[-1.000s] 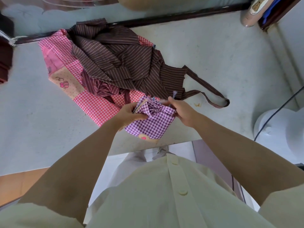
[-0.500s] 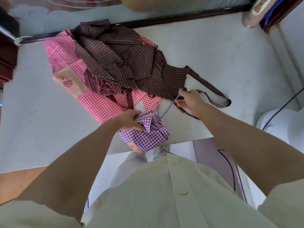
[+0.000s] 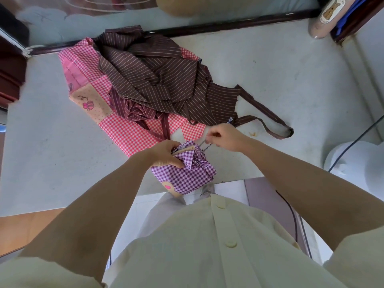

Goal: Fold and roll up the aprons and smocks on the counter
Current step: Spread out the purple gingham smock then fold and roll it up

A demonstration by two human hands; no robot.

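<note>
Holding the little purple checked bundle tight, the left hand has its fingers curled over the top folds. The right hand is just beside it and pinches a thin tie string that runs from the bundle up to its fingers. The bundle sits at the near edge of the tabletop and sticks out a bit over the edge. It shows a tan patch with a pink heart on its near side. Behind the hands lies a crumpled brown striped apron, on top of a flat pink checked apron. The brown strap loops out to the right. A pinkish bottle with a rabbit picture stands in the far right corner. I cannot tell what is in it.
</note>
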